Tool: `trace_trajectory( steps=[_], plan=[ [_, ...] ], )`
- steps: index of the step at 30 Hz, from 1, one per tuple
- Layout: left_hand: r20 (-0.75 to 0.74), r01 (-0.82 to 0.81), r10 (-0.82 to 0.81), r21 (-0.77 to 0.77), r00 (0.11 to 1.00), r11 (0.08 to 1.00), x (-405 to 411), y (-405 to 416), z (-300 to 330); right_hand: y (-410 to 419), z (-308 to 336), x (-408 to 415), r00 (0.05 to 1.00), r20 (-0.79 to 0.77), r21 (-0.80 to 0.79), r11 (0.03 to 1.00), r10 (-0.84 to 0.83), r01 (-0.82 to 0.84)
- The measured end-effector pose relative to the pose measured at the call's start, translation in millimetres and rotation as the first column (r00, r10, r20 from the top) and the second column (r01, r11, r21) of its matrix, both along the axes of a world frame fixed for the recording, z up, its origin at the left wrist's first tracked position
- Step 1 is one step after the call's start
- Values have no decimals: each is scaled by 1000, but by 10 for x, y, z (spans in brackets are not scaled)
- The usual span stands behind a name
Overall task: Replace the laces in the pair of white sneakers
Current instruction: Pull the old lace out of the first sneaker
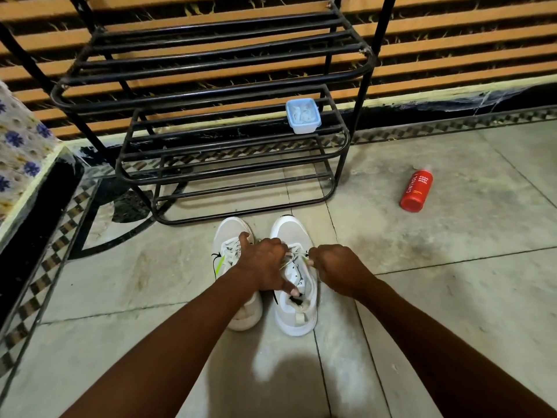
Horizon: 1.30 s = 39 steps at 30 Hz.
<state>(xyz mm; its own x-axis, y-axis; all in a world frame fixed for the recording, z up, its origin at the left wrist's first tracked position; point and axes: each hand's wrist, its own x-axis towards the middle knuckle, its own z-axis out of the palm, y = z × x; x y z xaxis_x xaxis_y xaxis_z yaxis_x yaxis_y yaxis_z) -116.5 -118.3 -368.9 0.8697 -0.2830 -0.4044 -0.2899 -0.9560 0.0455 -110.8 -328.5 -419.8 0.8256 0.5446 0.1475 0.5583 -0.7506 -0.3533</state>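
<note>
A black metal shoe rack (pixel 211 122) stands against the wall with a small blue lidded box (pixel 303 115) on a lower shelf, and a red bottle (pixel 416 190) lies on the floor tiles to the right. In front of the rack sit the two white sneakers (pixel 294 279) side by side, both with laces in their eyelets — so the job looks barely begun. Over the right shoe, the left hand (pixel 266 265) and right hand (pixel 334 271) each have fingers curled around its lace (pixel 297 251), apparently loosening it.

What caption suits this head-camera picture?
Both hands, left hand and right hand, grip the white lace on the right-side white sneaker.
</note>
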Motion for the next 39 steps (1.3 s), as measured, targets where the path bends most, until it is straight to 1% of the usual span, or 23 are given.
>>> trace_trajectory(
  steps=[4,7,8,9,10,11,12,13,14,16,18,19,21,22,24,27,29,31,33,35,37,38,39],
  plan=[
    [6,-11,11,-11,1000,1000,11,-10,-18,-24,215,80,982,-37,167,968,-186,190],
    [13,-9,9,-12,1000,1000,18,11,-36,66,442,104,940,-114,297,892,-322,342],
    [15,-9,9,-9,1000,1000,19,16,-36,104,532,105,917,-197,400,826,-347,399],
    [16,-6,6,-6,1000,1000,17,18,-35,126,634,104,894,-316,539,716,-317,444],
    [17,-4,4,-4,1000,1000,17,23,-31,142,707,111,872,-440,674,564,-214,478],
    [19,-4,4,-7,1000,1000,17,23,-28,146,736,118,841,-529,741,424,-109,521],
    [20,-5,5,-10,1000,1000,19,22,-21,140,738,120,810,-585,755,335,-44,563],
    [16,-4,5,-11,1000,1000,19,22,-18,121,716,118,796,-605,749,318,-33,582],
    [12,-6,6,-10,1000,1000,17,23,-15,83,671,106,814,-577,744,370,-67,557],
    [11,-5,5,-8,1000,1000,8,24,-23,-38,520,52,902,-389,635,656,-185,409],
    [11,-11,11,-6,1000,1000,10,21,-24,-102,364,-12,951,-263,318,916,-165,247],
    [5,-12,12,0,1000,1000,10,21,-20,-102,300,-54,972,-192,147,976,-133,162],
    [9,-8,8,5,1000,1000,12,15,-20,-54,192,-113,998,1,-96,993,-62,62],
    [12,-7,7,4,1000,1000,10,14,-25,-25,156,-125,998,53,-142,989,-35,42],
    [11,-12,13,-3,1000,1000,7,9,-37,-9,126,-81,994,103,-134,990,-21,34],
    [6,-25,25,-17,1000,1000,13,13,-59,-27,240,26,998,35,-165,985,-49,54],
    [2,-22,22,-28,1000,999,23,20,-55,-14,387,67,994,65,-65,993,-91,95],
    [-1,-22,22,-34,1000,999,23,23,-41,49,497,84,976,50,116,972,-211,204],
    [7,-22,22,-35,1000,999,16,31,-41,130,552,90,938,-131,409,845,-320,346],
    [10,-21,22,-32,1000,999,8,32,-44,175,657,108,875,-388,685,545,-288,483],
    [14,-19,20,-33,1000,999,12,31,-48,173,798,133,782,-620,771,139,-60,622],
    [13,-22,23,-36,1000,999,16,30,-50,162,845,145,744,-662,746,-12,86,666],
    [12,-23,24,-37,1000,999,17,33,-51,139,856,150,729,-667,730,-61,156,681]
  ],
)
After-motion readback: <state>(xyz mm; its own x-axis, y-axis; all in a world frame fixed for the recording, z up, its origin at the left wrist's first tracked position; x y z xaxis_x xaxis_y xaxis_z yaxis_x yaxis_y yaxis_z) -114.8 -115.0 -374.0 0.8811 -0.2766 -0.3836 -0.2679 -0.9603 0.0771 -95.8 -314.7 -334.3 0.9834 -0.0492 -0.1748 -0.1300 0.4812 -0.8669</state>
